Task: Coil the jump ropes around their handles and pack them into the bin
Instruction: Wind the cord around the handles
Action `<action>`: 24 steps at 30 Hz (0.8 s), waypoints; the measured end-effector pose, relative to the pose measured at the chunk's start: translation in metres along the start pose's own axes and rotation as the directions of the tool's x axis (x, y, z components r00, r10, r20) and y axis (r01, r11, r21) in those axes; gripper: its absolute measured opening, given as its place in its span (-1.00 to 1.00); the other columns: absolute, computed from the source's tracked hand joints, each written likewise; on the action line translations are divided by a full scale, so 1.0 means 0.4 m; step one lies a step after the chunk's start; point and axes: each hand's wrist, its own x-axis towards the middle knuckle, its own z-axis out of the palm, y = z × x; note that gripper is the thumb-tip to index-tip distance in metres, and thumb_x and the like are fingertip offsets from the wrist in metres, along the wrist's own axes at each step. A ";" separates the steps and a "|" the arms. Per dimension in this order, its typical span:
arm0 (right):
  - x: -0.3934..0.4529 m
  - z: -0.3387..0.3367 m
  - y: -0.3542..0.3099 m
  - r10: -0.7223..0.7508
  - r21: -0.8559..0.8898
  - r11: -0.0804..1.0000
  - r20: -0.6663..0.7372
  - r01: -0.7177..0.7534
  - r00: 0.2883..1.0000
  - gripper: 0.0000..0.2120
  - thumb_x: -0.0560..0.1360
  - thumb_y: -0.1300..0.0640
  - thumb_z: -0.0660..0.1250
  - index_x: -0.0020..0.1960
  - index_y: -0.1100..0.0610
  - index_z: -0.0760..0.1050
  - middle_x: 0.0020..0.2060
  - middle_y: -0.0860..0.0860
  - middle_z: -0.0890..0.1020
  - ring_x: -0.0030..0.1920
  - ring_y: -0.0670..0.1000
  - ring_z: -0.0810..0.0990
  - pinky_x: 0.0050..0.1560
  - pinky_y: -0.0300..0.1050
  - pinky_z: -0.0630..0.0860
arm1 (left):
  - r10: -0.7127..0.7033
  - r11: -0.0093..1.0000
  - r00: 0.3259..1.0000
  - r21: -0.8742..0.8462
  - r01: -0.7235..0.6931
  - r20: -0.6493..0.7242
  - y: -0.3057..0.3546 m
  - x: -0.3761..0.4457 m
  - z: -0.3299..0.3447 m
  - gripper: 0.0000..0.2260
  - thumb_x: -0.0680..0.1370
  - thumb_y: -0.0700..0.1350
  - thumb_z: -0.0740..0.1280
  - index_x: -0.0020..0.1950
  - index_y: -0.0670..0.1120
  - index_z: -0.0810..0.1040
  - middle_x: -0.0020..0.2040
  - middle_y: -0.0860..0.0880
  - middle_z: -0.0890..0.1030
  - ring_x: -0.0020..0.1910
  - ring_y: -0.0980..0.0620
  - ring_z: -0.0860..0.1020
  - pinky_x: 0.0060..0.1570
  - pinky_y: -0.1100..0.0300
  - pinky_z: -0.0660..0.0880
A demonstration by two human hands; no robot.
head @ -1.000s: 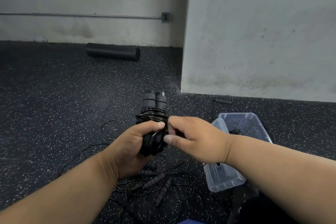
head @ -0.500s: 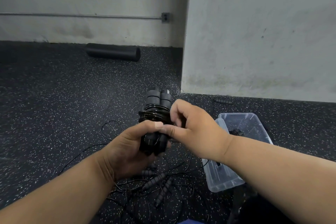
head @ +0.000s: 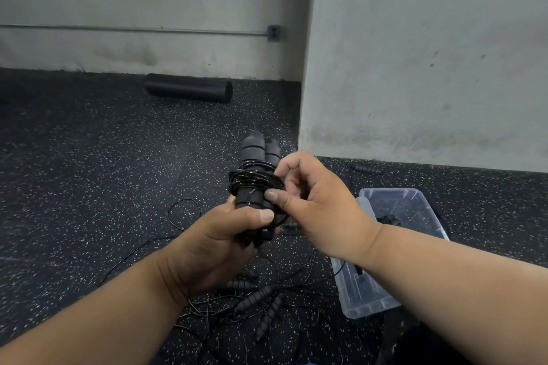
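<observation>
Left hand (head: 219, 243) is gripping the paired handles (head: 257, 154) — right hand (head: 314, 201) pinching the springy, slick cord (head: 255, 178); foam gripping best, coils likely loosening if released.

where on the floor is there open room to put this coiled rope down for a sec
The bare floor to the left, between the foam roller and the stray cord loop, is open. It is crowded below the hands, where the loose ropes tangle, and on the right beside the bin.
</observation>
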 end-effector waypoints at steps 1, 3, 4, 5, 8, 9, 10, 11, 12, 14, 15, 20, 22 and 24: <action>-0.002 0.004 -0.005 0.002 0.008 1.000 -0.023 -0.001 1.000 -0.78 0.56 0.23 0.48 0.04 -0.02 0.50 -0.35 -0.08 0.39 -0.35 -0.15 0.37 -0.32 -0.36 0.45 | 0.014 1.000 1.000 0.020 -0.013 -0.014 -0.001 0.004 0.002 -0.61 0.32 -0.11 0.59 0.13 -0.14 0.70 -0.01 -0.12 0.67 -0.09 0.01 0.61 -0.20 0.22 0.54; -0.002 0.011 -0.012 -0.040 -0.070 0.997 -0.077 0.035 0.996 -0.77 0.56 0.20 0.49 0.06 -0.06 0.51 -0.35 -0.06 0.43 -0.35 -0.16 0.41 -0.30 -0.36 0.46 | 0.024 0.998 0.999 0.059 -0.022 -0.037 -0.001 0.011 -0.001 -0.51 0.36 0.05 0.65 0.21 -0.12 0.68 0.05 -0.11 0.67 -0.09 0.02 0.58 -0.16 0.20 0.50; -0.001 0.012 -0.012 -0.069 -0.127 0.990 -0.097 0.056 0.993 -0.76 0.56 0.18 0.49 0.08 -0.09 0.51 -0.33 -0.04 0.47 -0.34 -0.15 0.45 -0.27 -0.33 0.46 | 0.024 0.998 0.998 0.053 -0.021 -0.061 0.001 0.013 -0.002 -0.51 0.42 0.06 0.60 0.26 -0.14 0.65 0.06 -0.10 0.68 -0.10 0.03 0.59 -0.16 0.20 0.50; -0.001 0.012 -0.010 -0.088 -0.165 0.984 -0.109 0.069 0.990 -0.76 0.56 0.16 0.49 0.09 -0.11 0.51 -0.31 -0.03 0.50 -0.32 -0.13 0.47 -0.24 -0.28 0.47 | 0.023 0.999 0.996 0.048 -0.019 -0.086 0.005 0.013 -0.001 -0.55 0.49 0.05 0.51 0.30 -0.15 0.61 0.07 -0.10 0.69 -0.12 0.04 0.60 -0.15 0.20 0.50; -0.004 0.012 -0.008 -0.116 -0.192 0.977 -0.120 0.091 0.986 -0.74 0.56 0.13 0.49 0.10 -0.16 0.49 -0.30 -0.06 0.53 -0.30 -0.10 0.51 -0.20 -0.20 0.49 | -0.001 0.997 0.994 0.083 0.010 -0.111 0.016 0.006 0.003 -0.54 0.55 0.09 0.34 0.38 -0.11 0.58 0.13 -0.12 0.69 -0.13 0.04 0.58 -0.09 0.13 0.44; -0.006 0.013 -0.009 -0.130 -0.196 0.975 -0.126 0.104 0.983 -0.72 0.56 0.13 0.49 0.11 -0.18 0.49 -0.29 -0.08 0.53 -0.29 -0.09 0.52 -0.20 -0.20 0.50 | -0.003 0.995 0.994 0.099 0.013 -0.107 0.019 0.004 0.001 -0.53 0.55 0.12 0.34 0.39 -0.09 0.59 0.15 -0.13 0.69 -0.12 0.03 0.57 -0.07 0.12 0.43; -0.007 0.013 -0.012 -0.147 -0.195 0.973 -0.135 0.120 0.980 -0.72 0.56 0.12 0.49 0.11 -0.19 0.50 -0.28 -0.09 0.54 -0.28 -0.08 0.53 -0.20 -0.19 0.50 | -0.005 0.994 0.994 0.104 0.016 -0.107 0.022 0.003 -0.005 -0.51 0.55 0.15 0.37 0.39 -0.08 0.59 0.17 -0.13 0.68 -0.11 0.01 0.56 -0.06 0.11 0.43; -0.007 0.013 -0.014 -0.166 -0.199 0.971 -0.147 0.135 0.975 -0.73 0.56 0.11 0.49 0.12 -0.19 0.51 -0.27 -0.10 0.55 -0.27 -0.06 0.54 -0.19 -0.18 0.51 | -0.005 0.994 0.995 0.104 0.015 -0.102 0.025 0.002 -0.010 -0.45 0.51 0.18 0.44 0.41 -0.09 0.58 0.18 -0.14 0.67 -0.10 0.01 0.55 -0.06 0.12 0.45; -0.007 0.013 -0.016 -0.186 -0.210 0.966 -0.160 0.150 0.970 -0.75 0.55 0.10 0.48 0.12 -0.18 0.52 -0.25 -0.11 0.56 -0.26 -0.04 0.56 -0.19 -0.16 0.53 | -0.003 0.994 0.995 0.110 0.014 -0.096 0.028 0.002 -0.013 -0.37 0.46 0.21 0.51 0.43 -0.09 0.55 0.18 -0.14 0.65 -0.10 0.00 0.54 -0.06 0.13 0.46; -0.006 0.012 -0.023 -0.236 -0.260 0.948 -0.185 0.184 0.954 -0.78 0.53 0.09 0.48 0.10 -0.16 0.56 -0.21 -0.14 0.58 -0.20 -0.03 0.59 -0.15 -0.16 0.55 | 0.001 0.990 0.996 0.138 0.011 -0.089 0.030 0.001 -0.013 -0.28 0.41 0.24 0.55 0.46 -0.10 0.52 0.18 -0.12 0.65 -0.09 0.00 0.53 -0.07 0.13 0.44; -0.005 0.010 -0.027 -0.261 -0.297 0.934 -0.189 0.198 0.947 -0.80 0.52 0.11 0.49 0.08 -0.13 0.59 -0.18 -0.15 0.59 -0.17 -0.05 0.60 -0.12 -0.20 0.54 | 0.004 0.989 0.995 0.148 0.011 -0.103 0.030 0.001 -0.011 -0.33 0.46 0.22 0.49 0.46 -0.10 0.51 0.17 -0.10 0.67 -0.09 0.01 0.54 -0.08 0.14 0.44; 0.000 0.016 -0.043 -0.220 -0.360 0.922 -0.189 0.141 0.957 -0.83 0.47 0.20 0.51 -0.04 -0.04 0.61 -0.19 -0.15 0.61 -0.17 -0.06 0.62 -0.15 -0.20 0.56 | 0.004 0.985 0.989 0.169 0.021 -0.146 0.022 0.002 -0.012 -0.45 0.50 0.14 0.37 0.44 -0.06 0.49 0.18 -0.04 0.70 -0.05 0.08 0.63 -0.10 0.24 0.59; 0.002 0.017 -0.044 -0.188 -0.351 0.929 -0.183 0.114 0.965 -0.81 0.46 0.19 0.50 -0.03 -0.06 0.60 -0.18 -0.15 0.62 -0.16 -0.07 0.62 -0.13 -0.20 0.57 | 0.013 0.983 0.987 0.185 0.016 -0.158 0.019 0.004 -0.019 -0.39 0.47 0.16 0.47 0.44 -0.06 0.48 0.16 -0.05 0.69 -0.05 0.06 0.62 -0.09 0.23 0.60; 0.004 0.017 -0.046 -0.195 -0.401 0.909 -0.171 0.112 0.966 -0.80 0.46 0.17 0.49 -0.03 -0.09 0.59 -0.19 -0.16 0.62 -0.13 -0.10 0.62 -0.12 -0.21 0.56 | 0.033 0.978 0.988 0.207 0.000 -0.153 0.016 0.007 -0.026 -0.36 0.44 0.17 0.51 0.44 -0.07 0.48 0.12 -0.06 0.67 -0.04 0.03 0.60 -0.06 0.21 0.60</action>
